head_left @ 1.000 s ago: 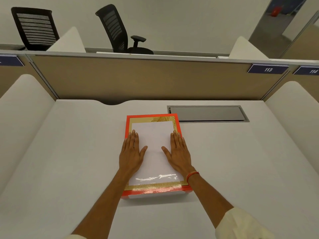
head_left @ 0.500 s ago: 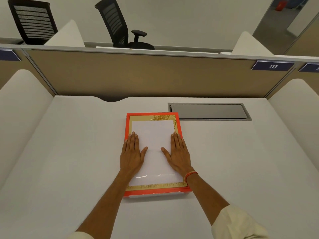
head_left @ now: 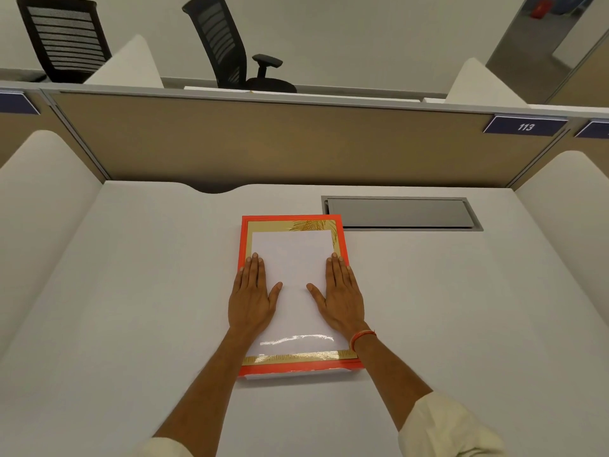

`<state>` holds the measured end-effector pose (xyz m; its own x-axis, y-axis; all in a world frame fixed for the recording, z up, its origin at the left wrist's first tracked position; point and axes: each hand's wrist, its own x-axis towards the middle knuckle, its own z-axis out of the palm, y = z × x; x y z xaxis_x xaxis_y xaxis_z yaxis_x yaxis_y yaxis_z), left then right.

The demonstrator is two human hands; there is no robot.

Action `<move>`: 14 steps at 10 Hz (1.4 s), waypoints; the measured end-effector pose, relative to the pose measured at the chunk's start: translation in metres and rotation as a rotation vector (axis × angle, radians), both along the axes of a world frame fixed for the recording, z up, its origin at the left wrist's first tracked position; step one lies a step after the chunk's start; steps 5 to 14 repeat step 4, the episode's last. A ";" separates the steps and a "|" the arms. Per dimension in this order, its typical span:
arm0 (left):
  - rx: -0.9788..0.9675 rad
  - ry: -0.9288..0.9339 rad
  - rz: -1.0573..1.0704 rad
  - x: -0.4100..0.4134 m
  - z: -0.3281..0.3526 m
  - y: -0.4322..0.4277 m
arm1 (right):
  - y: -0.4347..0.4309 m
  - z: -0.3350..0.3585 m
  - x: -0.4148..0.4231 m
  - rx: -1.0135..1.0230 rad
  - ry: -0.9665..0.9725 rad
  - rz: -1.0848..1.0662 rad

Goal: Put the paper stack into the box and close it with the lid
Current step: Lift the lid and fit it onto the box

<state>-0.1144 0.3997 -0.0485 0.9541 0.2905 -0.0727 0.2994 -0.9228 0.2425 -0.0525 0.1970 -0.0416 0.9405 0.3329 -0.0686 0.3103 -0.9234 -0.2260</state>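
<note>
A flat box lies in the middle of the white desk. Its lid is orange-red with a gold border and a white centre panel, and it sits on top of the box. A thin white strip of the box base shows under the lid's front edge. My left hand lies flat, palm down, on the lid's left side. My right hand, with an orange thread at the wrist, lies flat on the right side. Neither hand grips anything. The paper stack is not visible.
A grey cable hatch is set into the desk just behind and right of the box. A tan partition closes the back and white side panels flank the desk. Two black office chairs stand beyond.
Both hands have slid apart, from nearer the lid's centre toward its side edges. The lid's front edge sits lower, with less of the white base showing.
</note>
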 end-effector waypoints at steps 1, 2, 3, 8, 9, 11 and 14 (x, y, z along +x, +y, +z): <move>-0.011 -0.008 -0.009 -0.001 0.003 -0.001 | -0.001 0.002 0.000 0.019 0.025 0.002; -0.029 -0.033 0.011 0.001 0.007 -0.002 | -0.003 0.006 0.001 0.041 0.051 -0.011; -0.063 -0.069 0.010 0.007 0.022 -0.014 | -0.012 0.016 -0.001 0.098 0.055 -0.003; -0.042 -0.095 -0.001 0.015 0.033 -0.036 | -0.031 0.024 0.003 0.110 0.023 -0.003; -0.042 -0.095 -0.001 0.015 0.033 -0.036 | -0.031 0.024 0.003 0.110 0.023 -0.003; -0.042 -0.095 -0.001 0.015 0.033 -0.036 | -0.031 0.024 0.003 0.110 0.023 -0.003; -0.042 -0.095 -0.001 0.015 0.033 -0.036 | -0.031 0.024 0.003 0.110 0.023 -0.003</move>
